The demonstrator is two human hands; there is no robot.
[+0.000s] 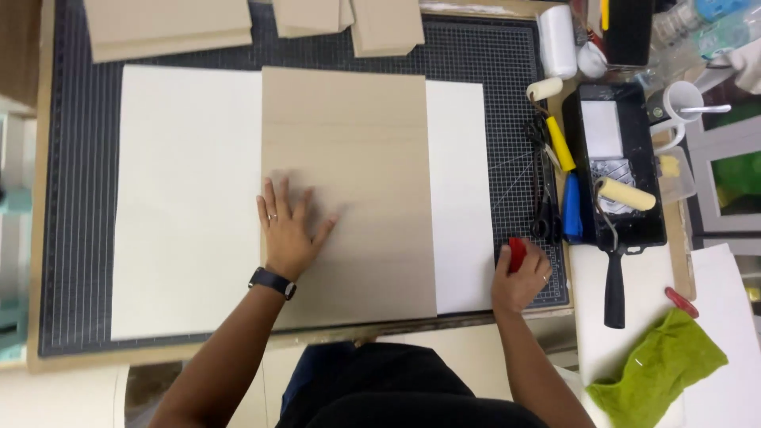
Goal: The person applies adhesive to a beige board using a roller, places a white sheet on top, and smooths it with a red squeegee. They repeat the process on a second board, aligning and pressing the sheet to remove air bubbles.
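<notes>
The person is pressing the left hand (pixel 287 230) flat, fingers spread wide, on a big tan board (pixel 349 198). The hand is gripping nothing; it is just lying on the board near its left edge. The tan board is lying on top of a wide white sheet (pixel 186 198), a bit right of the sheet's middle, so white is showing to the left of the board and in a thinner strip to the right of it. The sheet is lying on a dark cutting mat (pixel 79 198) with grid lines, and the mat is covering the counter (pixel 36 238).

The right hand (pixel 519 273) is curling around a small red thing (pixel 517 254), just right of the board's lower corner. What the red thing is cannot be told.

It looks like the board is already sitting in its place on the sheet. The bare white parts around the board are lying flat, not folded, so that part seems not done yet.

Well to the right of the board, a black tray (pixel 622 170) is holding a yellow roller (pixel 626 194). More tan boards (pixel 166 28) are lying above the board, past the mat's top edge.
</notes>
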